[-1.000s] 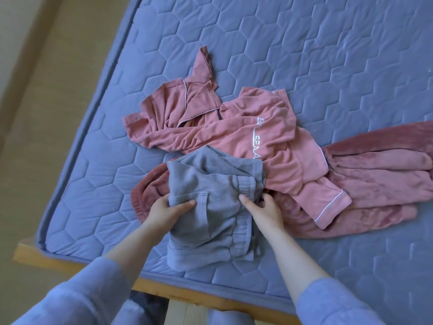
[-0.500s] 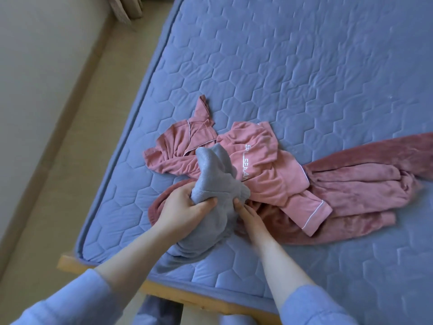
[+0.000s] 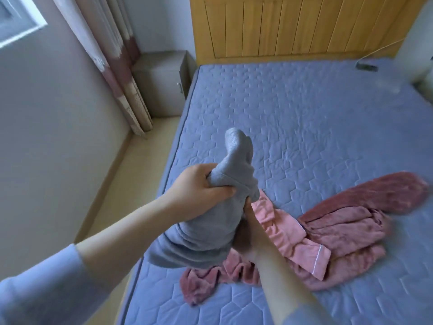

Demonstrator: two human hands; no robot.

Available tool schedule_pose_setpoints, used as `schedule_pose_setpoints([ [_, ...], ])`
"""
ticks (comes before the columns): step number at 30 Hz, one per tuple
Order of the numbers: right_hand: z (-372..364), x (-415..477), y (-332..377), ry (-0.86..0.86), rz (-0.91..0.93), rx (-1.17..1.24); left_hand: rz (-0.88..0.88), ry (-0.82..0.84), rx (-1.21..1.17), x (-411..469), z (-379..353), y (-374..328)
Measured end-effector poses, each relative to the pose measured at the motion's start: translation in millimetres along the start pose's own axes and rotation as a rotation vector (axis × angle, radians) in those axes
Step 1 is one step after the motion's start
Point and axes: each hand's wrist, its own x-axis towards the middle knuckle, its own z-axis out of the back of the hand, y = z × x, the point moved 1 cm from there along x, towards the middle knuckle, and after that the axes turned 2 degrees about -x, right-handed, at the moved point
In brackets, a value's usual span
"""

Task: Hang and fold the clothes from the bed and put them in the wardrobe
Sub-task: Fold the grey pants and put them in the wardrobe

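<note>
A folded grey garment (image 3: 210,231) is lifted off the bed, its upper end sticking up. My left hand (image 3: 199,191) grips its upper part with curled fingers. My right hand (image 3: 251,233) is under the bundle's right side, mostly hidden by the cloth, so its fingers cannot be made out. On the blue quilted mattress (image 3: 304,127) below lie a light pink pyjama top (image 3: 288,233) and a dark pink fleece garment (image 3: 356,221).
A wooden headboard (image 3: 293,26) stands at the far end. A grey bedside cabinet (image 3: 161,83) and a curtain (image 3: 117,62) are at the far left by the wall. A dark small object (image 3: 366,66) lies at the bed's far right. Floor runs along the bed's left side.
The grey garment has been lifted from the pink clothes into the air. My left hand has closed round its top and the view has tilted up toward the headboard.
</note>
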Motion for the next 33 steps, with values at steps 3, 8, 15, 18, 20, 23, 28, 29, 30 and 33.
schedule_pose_setpoints([
  [3, -40, -8, 26, 0.011, 0.095, -0.038, -0.105, 0.008, 0.055, -2, 42, -43],
  [8, -91, -54, 74, 0.034, 0.269, -0.195, -0.213, -0.006, 0.009, -8, 102, -110],
  [15, -95, -162, 150, -0.157, 0.605, -0.248, -0.353, 0.007, -0.182, -16, 113, -185],
  [18, -89, -224, 179, -0.29, 0.748, -0.285, -0.404, 0.028, -0.246, -20, 97, -221],
  [20, -83, -268, 194, -0.377, 0.83, -0.302, -0.437, 0.058, -0.286, -25, 80, -247],
  [23, -75, -336, 209, -0.461, 0.947, -0.361, -0.497, 0.12, -0.356, -38, 53, -287],
  [28, -49, -449, 224, -0.611, 1.074, -0.336, -0.583, 0.235, -0.468, -72, -7, -359],
  [29, -41, -475, 226, -0.655, 1.095, -0.333, -0.599, 0.254, -0.486, -81, -23, -374],
  [30, -32, -502, 227, -0.696, 1.114, -0.336, -0.612, 0.278, -0.505, -91, -41, -390],
  [33, -9, -580, 227, -0.782, 1.168, -0.371, -0.651, 0.328, -0.563, -118, -94, -433],
])
